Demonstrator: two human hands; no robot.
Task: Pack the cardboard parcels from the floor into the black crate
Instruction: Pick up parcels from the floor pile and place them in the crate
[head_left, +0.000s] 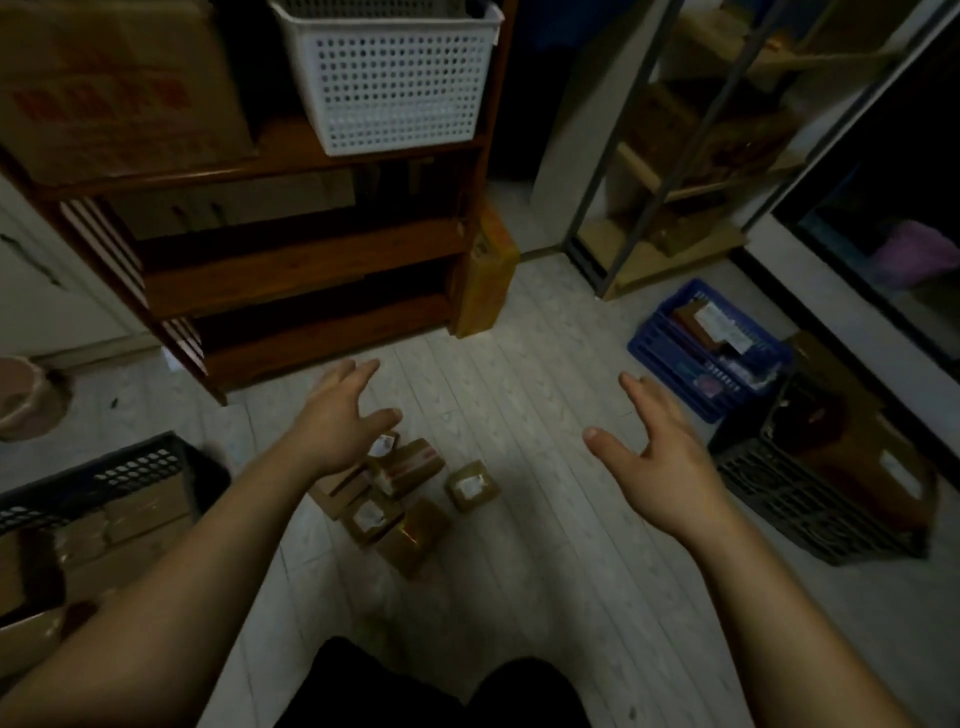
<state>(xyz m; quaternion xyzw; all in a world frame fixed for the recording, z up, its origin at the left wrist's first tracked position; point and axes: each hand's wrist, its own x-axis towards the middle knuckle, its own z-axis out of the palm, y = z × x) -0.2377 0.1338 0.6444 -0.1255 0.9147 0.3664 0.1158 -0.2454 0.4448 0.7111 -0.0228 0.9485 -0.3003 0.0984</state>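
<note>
Brown parcels (402, 499); black crate (130, 467); blue crate (675, 358); white basket (389, 83).

parcels (400, 499) on floor (545, 364) centre; crate (104, 467) left, shelf (291, 280) behind.

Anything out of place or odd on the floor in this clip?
Only the parcels: a loose heap on the floor, tilted at different angles, one apart to the right. Both hands, left and right, hover open and empty. No damage or spill visible.

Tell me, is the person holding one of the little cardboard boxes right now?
No, the left hand and the right hand are both open and empty above the cardboard parcels lying on the floor.
</note>
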